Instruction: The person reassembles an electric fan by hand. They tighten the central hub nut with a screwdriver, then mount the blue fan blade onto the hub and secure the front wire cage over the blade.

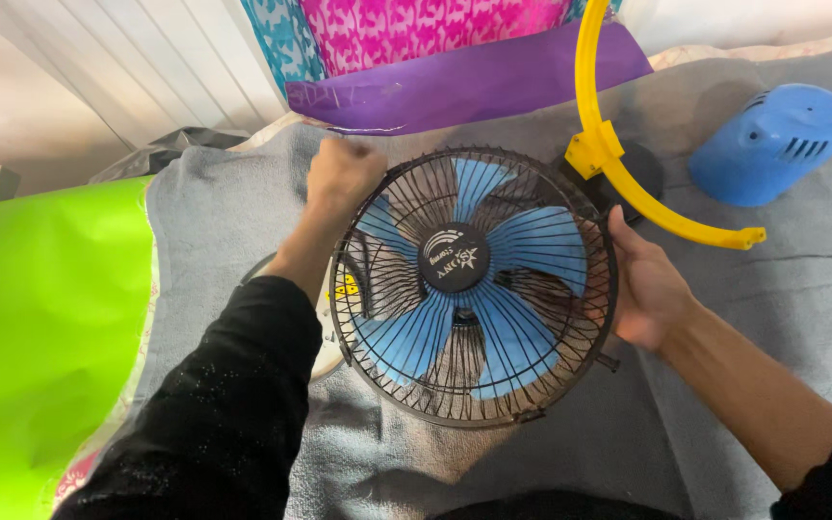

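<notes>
Fan grille (474, 289) is gripped at its rim by left hand (342, 173) and right hand (647, 289); uneven pulling could bend the wires against the blue blades (532, 250).

Left hand (342, 173) clenched in a fist, knuckles up, forearm reaching forward in a black sleeve. Right hand (645, 284) open-palmed, thumb up, fingers curled out of sight, wrist bare, arm angled in from lower right.

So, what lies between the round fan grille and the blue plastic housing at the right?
In the head view, the curved yellow bracket lies between the fan grille and the blue housing, on the grey cloth, over a dark round part.
</notes>
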